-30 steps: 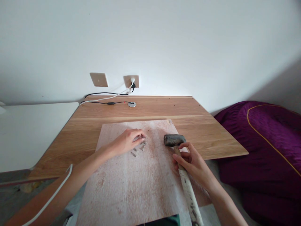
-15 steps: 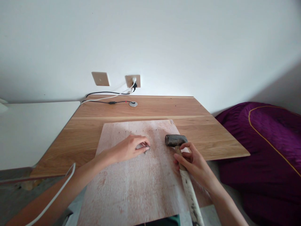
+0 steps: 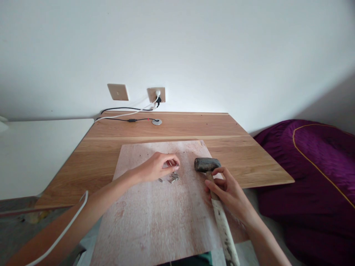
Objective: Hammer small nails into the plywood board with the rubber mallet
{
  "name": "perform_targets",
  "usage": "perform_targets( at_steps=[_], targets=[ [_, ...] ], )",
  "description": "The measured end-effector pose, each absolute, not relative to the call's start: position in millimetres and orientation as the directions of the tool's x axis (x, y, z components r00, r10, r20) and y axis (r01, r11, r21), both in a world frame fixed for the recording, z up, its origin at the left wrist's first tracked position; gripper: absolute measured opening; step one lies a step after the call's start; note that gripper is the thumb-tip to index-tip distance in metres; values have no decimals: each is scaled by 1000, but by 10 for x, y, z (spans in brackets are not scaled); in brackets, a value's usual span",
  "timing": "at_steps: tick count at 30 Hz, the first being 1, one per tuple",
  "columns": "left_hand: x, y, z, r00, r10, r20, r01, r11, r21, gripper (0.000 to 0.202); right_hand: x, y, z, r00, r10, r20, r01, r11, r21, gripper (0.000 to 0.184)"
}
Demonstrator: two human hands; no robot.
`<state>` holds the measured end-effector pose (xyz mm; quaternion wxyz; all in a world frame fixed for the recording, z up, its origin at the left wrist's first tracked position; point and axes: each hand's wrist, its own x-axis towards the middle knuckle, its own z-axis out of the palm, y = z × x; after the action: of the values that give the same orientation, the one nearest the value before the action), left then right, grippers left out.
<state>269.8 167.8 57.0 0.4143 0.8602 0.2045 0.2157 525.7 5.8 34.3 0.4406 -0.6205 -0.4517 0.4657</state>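
Observation:
A pale reddish board (image 3: pixel 155 221) lies on the wooden desk (image 3: pixel 177 129). Several small metal nails (image 3: pixel 172 178) lie in a loose pile near the board's middle. My left hand (image 3: pixel 158 168) hovers just over that pile, its fingertips pinched together; whether a nail is between them I cannot make out. A hammer (image 3: pixel 206 164) with a dark head and a worn white handle rests on the board to the right. My right hand (image 3: pixel 227 192) is wrapped round the handle just below the head.
A black and a white cable (image 3: pixel 124 114) run from a wall socket (image 3: pixel 156 94) along the desk's back edge, by a round metal grommet (image 3: pixel 156 121). A purple beanbag (image 3: pixel 313 177) sits to the right, a white surface (image 3: pixel 36 147) to the left.
My left hand has shifted slightly right over the nails and lifted a little, so more nails show beneath it. The right hand and hammer have stayed in place.

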Motion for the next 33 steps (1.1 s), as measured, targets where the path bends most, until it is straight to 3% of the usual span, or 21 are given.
perform_targets(
  at_steps=[13,26,33],
  targets=[
    [2667,1682,470,861,446,243,141,-669,730,9,5263,69,319,168,973,-158,188,-189,-964,52],
    [2663,1611,585,911,372,179,131,-671,729,10,5246,71,330,192,969,-154,204,-193,-960,54],
    [2653,1611,535,899,390,200,141,-690,710,11,5251,53,327,183,972,-146,183,-180,-967,53]
  ],
)
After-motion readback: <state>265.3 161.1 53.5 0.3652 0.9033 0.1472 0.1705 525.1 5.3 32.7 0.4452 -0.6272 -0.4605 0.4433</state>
